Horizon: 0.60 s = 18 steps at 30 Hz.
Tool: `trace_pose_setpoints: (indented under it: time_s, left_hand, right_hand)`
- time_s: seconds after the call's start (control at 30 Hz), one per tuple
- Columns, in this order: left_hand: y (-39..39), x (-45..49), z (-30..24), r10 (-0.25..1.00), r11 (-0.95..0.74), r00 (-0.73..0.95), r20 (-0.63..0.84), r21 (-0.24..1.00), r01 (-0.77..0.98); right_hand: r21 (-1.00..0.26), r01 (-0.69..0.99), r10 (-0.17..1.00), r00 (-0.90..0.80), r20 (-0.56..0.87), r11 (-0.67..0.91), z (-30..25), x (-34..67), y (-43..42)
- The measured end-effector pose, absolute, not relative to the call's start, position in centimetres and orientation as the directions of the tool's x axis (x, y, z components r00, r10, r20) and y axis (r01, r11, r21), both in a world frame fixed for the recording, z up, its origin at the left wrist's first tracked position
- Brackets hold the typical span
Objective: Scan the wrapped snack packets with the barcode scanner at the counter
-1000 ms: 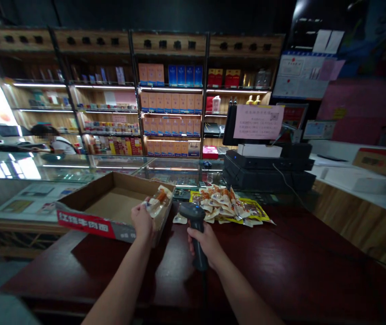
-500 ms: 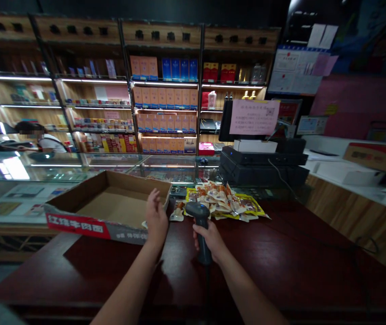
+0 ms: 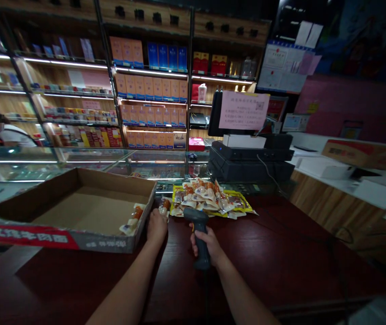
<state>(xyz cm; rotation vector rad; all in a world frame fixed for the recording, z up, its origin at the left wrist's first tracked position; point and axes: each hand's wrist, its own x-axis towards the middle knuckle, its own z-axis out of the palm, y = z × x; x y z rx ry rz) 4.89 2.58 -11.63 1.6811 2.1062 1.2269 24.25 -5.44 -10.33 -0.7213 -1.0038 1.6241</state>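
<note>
My right hand [image 3: 209, 246] is closed round the handle of a dark barcode scanner [image 3: 197, 220], held upright over the dark red counter [image 3: 281, 257]. My left hand [image 3: 157, 225] lies just left of it, fingers curled onto a small clear snack packet [image 3: 164, 206] at the near left end of a pile of snack packets [image 3: 209, 196]. The pile lies on yellow bags. To the left stands an open cardboard box [image 3: 61, 237]. One snack packet [image 3: 132, 220] lies inside it against the right wall.
A black cash register [image 3: 250, 160] with a pink notice [image 3: 243, 110] stands behind the pile, its cable trailing right. Glass display cases [image 3: 88, 158] and lit shelves of boxes fill the back. A person stands at far left behind the glass. A white side counter [image 3: 348, 176] runs along the right.
My left hand let a snack packet go into the box, opened, then moved right onto a packet beside the pile. The view has swung, so the box sits further left. The scanner hand hardly moved.
</note>
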Motion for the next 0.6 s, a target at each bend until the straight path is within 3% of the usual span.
trace_pose_setpoints:
  time_s: [0.07, 0.17, 0.3, 0.47, 0.6]
  left_hand:
    - [2.6, 4.5, -11.6, 0.838, -0.040, -0.415, 0.355, 0.798, 0.602]
    - [2.7, 4.1, -11.6, 0.828, -0.111, -0.510, 0.231, 0.960, 0.256]
    - [2.1, 4.8, -11.3, 0.824, -0.207, -0.556, 0.112, 0.972, -0.110]
    - [0.5, 5.9, -9.8, 0.736, -0.411, -0.616, 0.280, 0.908, -0.078]
    - [-0.1, 5.5, -8.8, 0.710, -0.447, -0.618, 0.338, 0.894, -0.025]
  right_hand:
    - [-0.879, -0.468, 0.962, -0.267, 0.047, -0.088, -10.2, 24.4, -5.7]
    - [-0.874, -0.480, 0.957, -0.283, 0.064, -0.083, -9.8, 24.6, -6.2]
    - [-0.880, -0.459, 0.926, -0.372, 0.064, -0.123, -10.1, 24.6, -6.4]
    - [-0.887, -0.425, 0.868, -0.493, 0.061, -0.179, -10.6, 24.3, -6.4]
    - [-0.853, -0.496, 0.870, -0.480, 0.112, -0.164, -10.4, 24.6, -6.4]
